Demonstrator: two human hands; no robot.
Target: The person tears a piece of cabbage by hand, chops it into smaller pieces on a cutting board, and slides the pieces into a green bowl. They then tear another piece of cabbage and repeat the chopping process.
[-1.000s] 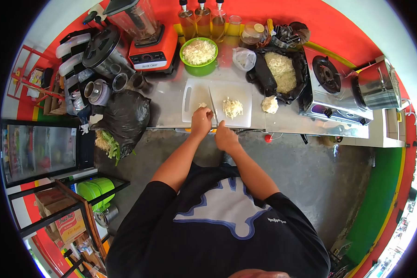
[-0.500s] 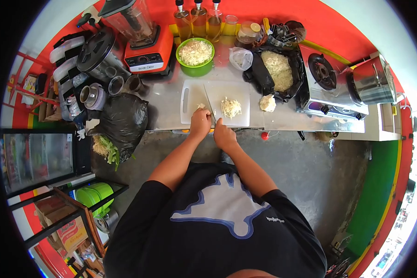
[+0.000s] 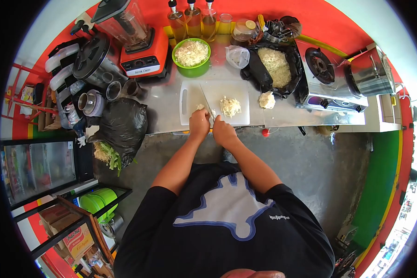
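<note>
On the white cutting board (image 3: 238,87) at the counter's front edge, my right hand (image 3: 224,132) is closed round the handle of a kitchen knife (image 3: 205,97), its blade slanting up and left across the board. Just left of the blade, my left hand (image 3: 199,124) has its fingers curled over a pale piece of food (image 3: 200,107), mostly hidden by the fingers. A few cut bits lie by the blade. To the right sits a small heap of pale shreds (image 3: 230,106). A whitish lump of food (image 3: 267,100) rests on the counter beyond the board.
Behind the board stand a green bowl (image 3: 191,72) of pale shreds, a red blender (image 3: 143,58) and oil bottles (image 3: 193,23). A black bag (image 3: 289,76) of shreds is near the gas stove (image 3: 326,90). Another black bag (image 3: 123,123) hangs over the left edge.
The whole view has shifted slightly. The knife blade leans a little further left, and fresh cut bits show beside it. Both hands stay at nearly the same place on the board.
</note>
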